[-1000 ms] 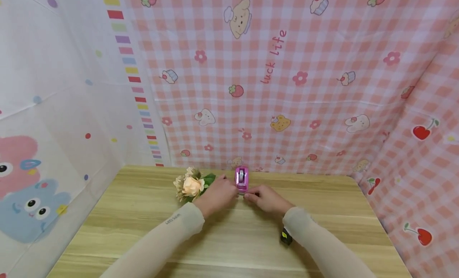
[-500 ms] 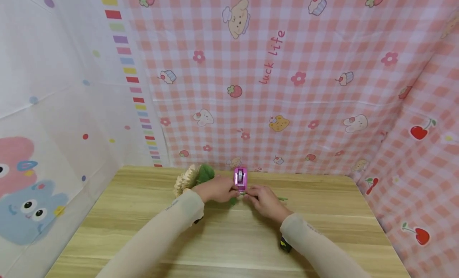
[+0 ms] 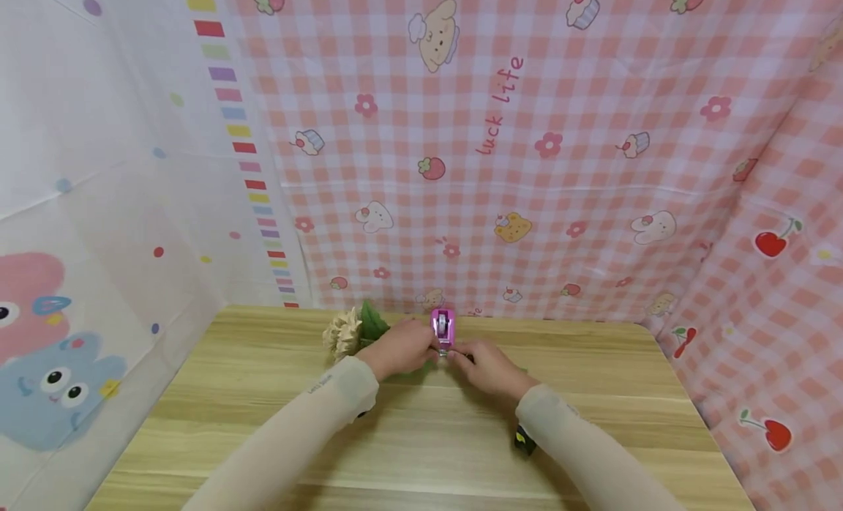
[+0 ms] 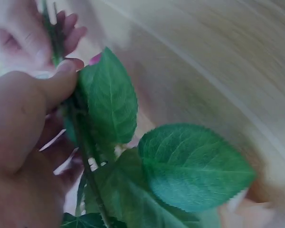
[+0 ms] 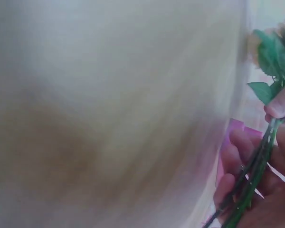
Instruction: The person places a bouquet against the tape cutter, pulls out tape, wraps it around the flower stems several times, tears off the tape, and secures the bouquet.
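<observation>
Both arms [image 3: 290, 427] reach forward, left grip [image 3: 410, 345] and right grip [image 3: 490, 366] (each curled) close together.

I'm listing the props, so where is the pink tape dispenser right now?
In the head view, the pink tape dispenser is near the table's back edge, between and slightly beyond the left hand and right hand.

A pale wood-grain counter [image 3: 421, 452] is bounded at the rear by a pink-and-white checked cloth [image 3: 593, 181], printed with cupcakes [image 3: 582, 8] and strawberries [image 3: 432, 168]; "luck life" lettering [image 3: 500, 105] is run up it sideways. A strip of multicoloured blocks [image 3: 239, 130] is seen along its left border. Left: white cloth [image 3: 125, 211], patterned with coloured dots [image 3: 159, 252] and cartoon figures [image 3: 55, 390]. Right: checked cloth panel [image 3: 784, 299], decorated with red cherries [image 3: 772, 244].
</observation>
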### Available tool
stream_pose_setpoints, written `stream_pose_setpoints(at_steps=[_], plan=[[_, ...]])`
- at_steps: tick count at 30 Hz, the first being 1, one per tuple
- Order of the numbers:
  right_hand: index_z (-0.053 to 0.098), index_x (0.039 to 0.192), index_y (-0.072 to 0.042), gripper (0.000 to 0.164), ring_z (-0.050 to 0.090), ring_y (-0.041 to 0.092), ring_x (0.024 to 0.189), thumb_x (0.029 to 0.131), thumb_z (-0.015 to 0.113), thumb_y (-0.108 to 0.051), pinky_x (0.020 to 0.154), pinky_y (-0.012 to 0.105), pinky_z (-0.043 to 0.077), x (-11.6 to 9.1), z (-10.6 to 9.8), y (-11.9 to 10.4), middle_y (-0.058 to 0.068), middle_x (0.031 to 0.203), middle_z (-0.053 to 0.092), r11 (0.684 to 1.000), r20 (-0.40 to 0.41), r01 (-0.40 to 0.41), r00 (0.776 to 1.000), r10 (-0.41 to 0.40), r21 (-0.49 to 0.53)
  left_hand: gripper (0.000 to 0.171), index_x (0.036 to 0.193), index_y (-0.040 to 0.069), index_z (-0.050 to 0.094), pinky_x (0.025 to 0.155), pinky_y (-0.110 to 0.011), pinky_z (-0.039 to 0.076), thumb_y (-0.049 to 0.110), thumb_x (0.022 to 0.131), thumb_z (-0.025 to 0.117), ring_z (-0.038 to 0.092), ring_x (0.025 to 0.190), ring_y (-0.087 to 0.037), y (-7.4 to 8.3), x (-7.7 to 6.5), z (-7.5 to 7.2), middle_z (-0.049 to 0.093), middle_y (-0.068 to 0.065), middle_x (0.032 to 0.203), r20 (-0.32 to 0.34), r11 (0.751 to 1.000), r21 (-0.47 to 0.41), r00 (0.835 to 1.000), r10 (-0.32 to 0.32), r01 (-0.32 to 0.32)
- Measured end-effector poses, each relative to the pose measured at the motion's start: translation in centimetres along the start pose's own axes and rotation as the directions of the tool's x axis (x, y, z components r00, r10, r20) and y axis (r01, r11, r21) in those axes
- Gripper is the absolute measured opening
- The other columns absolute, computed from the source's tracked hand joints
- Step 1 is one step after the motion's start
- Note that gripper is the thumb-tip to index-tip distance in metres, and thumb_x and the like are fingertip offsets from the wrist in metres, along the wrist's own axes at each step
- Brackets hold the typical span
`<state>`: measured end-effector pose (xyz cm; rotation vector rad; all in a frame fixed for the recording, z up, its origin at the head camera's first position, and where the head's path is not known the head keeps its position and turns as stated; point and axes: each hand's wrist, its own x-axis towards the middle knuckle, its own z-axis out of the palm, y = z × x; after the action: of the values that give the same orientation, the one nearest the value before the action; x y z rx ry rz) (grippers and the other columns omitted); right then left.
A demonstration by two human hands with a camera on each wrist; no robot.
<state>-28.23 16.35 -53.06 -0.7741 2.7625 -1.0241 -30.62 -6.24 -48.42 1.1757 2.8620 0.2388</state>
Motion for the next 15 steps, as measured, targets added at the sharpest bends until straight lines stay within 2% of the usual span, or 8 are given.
stream_pose_setpoints(at_steps=[3, 5, 7, 9, 11, 15], plan=[[0.080, 0.115, -0.010, 0.033, 0.054, 0.013, 0.068, 0.118, 0.053, -0.029, 0.064, 0.030, 0.051, 0.7, -0.5, 0.0, 0.003, 0.085, 0.068, 0.995, 0.077, -0.061, 0.995, 0.055, 0.074, 0.014, 0.113, 0.021, 0.086, 0.107, -0.045, 0.054, 0.019, 0.100, 0.083, 0.079, 0.108, -0.020, 0.0, -0.1, 0.3, 0.085, 0.002, 0.114, -0.077, 0.989, 0.140, 0.996, 0.050, -0.039], [0.077, 0.107, -0.009, 0.036, 0.050, 0.011, 0.064, 0.119, 0.052, -0.031, 0.060, 0.028, 0.047, 1.2, -0.9, 0.1, 0.004, 0.080, 0.065, 0.990, 0.124, -0.085, 0.990, 0.071, 0.111, 0.014, 0.113, 0.023, 0.085, 0.102, -0.040, 0.054, 0.018, 0.099, 0.083, 0.078, 0.107, -0.018, 0.1, -0.1, 0.7, 0.085, 0.004, 0.115, -0.113, 0.971, 0.236, 0.991, 0.072, -0.044], [0.076, 0.106, -0.009, 0.035, 0.050, 0.010, 0.066, 0.118, 0.053, -0.032, 0.062, 0.027, 0.046, 1.5, -1.3, 0.4, 0.005, 0.081, 0.067, 0.989, 0.148, -0.079, 0.987, 0.060, 0.128, 0.012, 0.110, 0.024, 0.085, 0.098, -0.036, 0.052, 0.019, 0.099, 0.083, 0.077, 0.103, -0.015, 0.2, -0.2, 1.1, 0.085, 0.007, 0.113, -0.132, 0.946, 0.321, 0.987, 0.088, -0.041], [0.079, 0.113, -0.012, 0.031, 0.051, 0.011, 0.066, 0.118, 0.055, -0.031, 0.063, 0.028, 0.046, 1.7, -1.6, 0.6, 0.008, 0.082, 0.069, 0.989, 0.152, -0.073, 0.987, 0.053, 0.126, 0.009, 0.108, 0.025, 0.086, 0.095, -0.034, 0.051, 0.021, 0.101, 0.081, 0.077, 0.101, -0.014, 0.4, -0.4, 1.4, 0.084, 0.008, 0.111, -0.150, 0.920, 0.392, 0.984, 0.096, -0.030], [0.081, 0.122, -0.013, 0.028, 0.053, 0.011, 0.069, 0.117, 0.057, -0.029, 0.067, 0.028, 0.048, 1.9, -1.6, 0.9, 0.009, 0.088, 0.072, 0.994, 0.136, -0.045, 0.990, 0.031, 0.104, 0.009, 0.108, 0.024, 0.086, 0.095, -0.034, 0.051, 0.022, 0.099, 0.082, 0.077, 0.103, -0.014, 0.5, -0.5, 1.6, 0.084, 0.007, 0.112, -0.162, 0.910, 0.415, 0.983, 0.091, -0.016], [0.081, 0.130, -0.014, 0.026, 0.059, 0.010, 0.080, 0.114, 0.062, -0.024, 0.076, 0.031, 0.053, 2.1, -0.9, 1.3, 0.005, 0.107, 0.080, 0.999, 0.073, 0.004, 0.997, -0.007, 0.040, 0.017, 0.115, 0.022, 0.084, 0.102, -0.038, 0.055, 0.021, 0.098, 0.083, 0.076, 0.114, -0.017, 0.5, -0.6, 1.8, 0.083, 0.003, 0.122, -0.164, 0.936, 0.350, 0.986, 0.030, 0.030]])
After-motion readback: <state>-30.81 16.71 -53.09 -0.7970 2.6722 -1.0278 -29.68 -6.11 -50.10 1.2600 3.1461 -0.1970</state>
